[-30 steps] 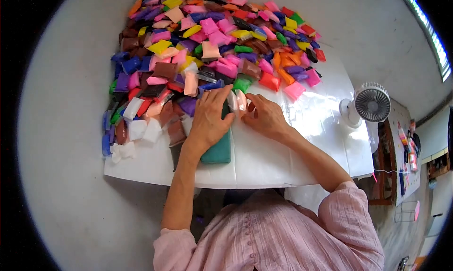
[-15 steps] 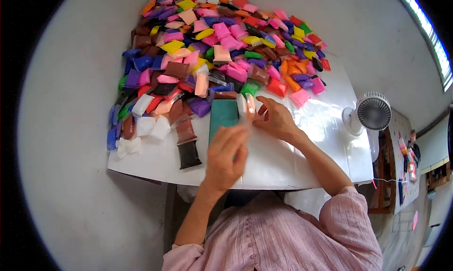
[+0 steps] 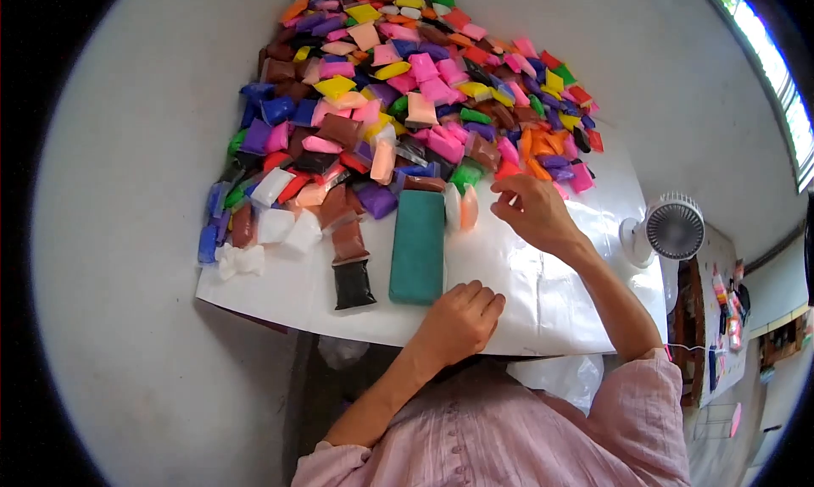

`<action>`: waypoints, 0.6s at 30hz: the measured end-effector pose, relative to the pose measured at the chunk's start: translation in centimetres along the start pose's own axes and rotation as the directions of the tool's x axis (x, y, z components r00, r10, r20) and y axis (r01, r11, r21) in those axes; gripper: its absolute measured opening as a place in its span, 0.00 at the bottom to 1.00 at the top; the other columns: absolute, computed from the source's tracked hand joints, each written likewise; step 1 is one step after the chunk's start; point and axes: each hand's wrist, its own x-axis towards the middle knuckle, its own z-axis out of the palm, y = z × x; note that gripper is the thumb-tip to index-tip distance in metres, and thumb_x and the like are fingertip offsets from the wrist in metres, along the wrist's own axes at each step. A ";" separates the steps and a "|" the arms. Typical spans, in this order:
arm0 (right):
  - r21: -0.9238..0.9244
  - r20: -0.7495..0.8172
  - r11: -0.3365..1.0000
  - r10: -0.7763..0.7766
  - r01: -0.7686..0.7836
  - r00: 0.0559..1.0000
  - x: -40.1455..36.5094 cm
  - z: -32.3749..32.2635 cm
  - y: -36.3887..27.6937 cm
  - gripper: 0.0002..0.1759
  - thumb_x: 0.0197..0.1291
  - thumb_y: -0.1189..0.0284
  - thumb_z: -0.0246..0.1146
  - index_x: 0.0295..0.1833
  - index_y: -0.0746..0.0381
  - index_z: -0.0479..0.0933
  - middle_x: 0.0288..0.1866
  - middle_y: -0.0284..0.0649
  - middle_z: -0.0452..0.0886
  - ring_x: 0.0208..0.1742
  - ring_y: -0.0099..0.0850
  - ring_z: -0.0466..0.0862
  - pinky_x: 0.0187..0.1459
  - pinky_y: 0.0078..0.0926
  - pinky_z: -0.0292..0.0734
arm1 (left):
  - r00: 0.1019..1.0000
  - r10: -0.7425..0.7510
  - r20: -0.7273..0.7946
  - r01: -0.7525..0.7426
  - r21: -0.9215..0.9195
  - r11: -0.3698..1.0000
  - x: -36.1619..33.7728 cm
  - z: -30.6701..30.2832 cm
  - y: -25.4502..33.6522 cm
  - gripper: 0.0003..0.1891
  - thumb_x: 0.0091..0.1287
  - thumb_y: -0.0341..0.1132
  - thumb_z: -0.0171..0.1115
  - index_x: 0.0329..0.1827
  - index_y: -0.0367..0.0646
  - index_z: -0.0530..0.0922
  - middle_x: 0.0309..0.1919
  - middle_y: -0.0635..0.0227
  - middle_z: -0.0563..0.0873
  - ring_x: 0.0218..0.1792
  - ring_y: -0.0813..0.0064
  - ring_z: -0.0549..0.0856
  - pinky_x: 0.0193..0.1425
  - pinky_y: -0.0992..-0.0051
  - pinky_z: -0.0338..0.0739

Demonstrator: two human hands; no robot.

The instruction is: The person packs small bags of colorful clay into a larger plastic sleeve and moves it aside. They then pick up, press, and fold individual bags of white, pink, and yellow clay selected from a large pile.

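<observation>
A teal rectangular box (image 3: 417, 248) lies lengthwise on the white table. My left hand (image 3: 462, 322) rests by its lower right corner, fingers curled under; whatever is in them, if anything, is hidden. Beside the upper right end of the box, a white packet (image 3: 453, 205) and a peach packet (image 3: 468, 207) stand on edge. My right hand (image 3: 538, 216) hovers to their right at the edge of the pile, fingers bent and apart, nothing visibly held. Its fingers partly cover a red packet (image 3: 509, 166). A pink packet (image 3: 581, 178) lies beyond it.
A large heap of small colourful packets (image 3: 432, 89) covers the back of the table. A black packet (image 3: 354, 283) and a brown packet (image 3: 348, 241) lie left of the box. White packets (image 3: 303, 233) sit farther left. A small white fan (image 3: 672, 227) stands at the right.
My left hand has drawn back from the white and peach packets toward the table's front edge, uncovering the box. My right hand has moved right, away from those packets. The view has shifted slightly.
</observation>
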 end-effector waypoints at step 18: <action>-0.296 -0.266 0.955 -0.122 0.039 0.956 12.4 2.1 -1.8 0.19 0.56 0.58 0.60 0.29 0.64 0.83 0.27 0.51 0.82 0.32 0.49 0.84 0.35 0.46 0.78 | 0.999 -0.006 -0.032 0.009 0.078 0.997 -0.2 0.0 -0.2 0.10 0.54 0.28 0.61 0.39 0.35 0.79 0.32 0.61 0.80 0.38 0.61 0.80 0.44 0.67 0.78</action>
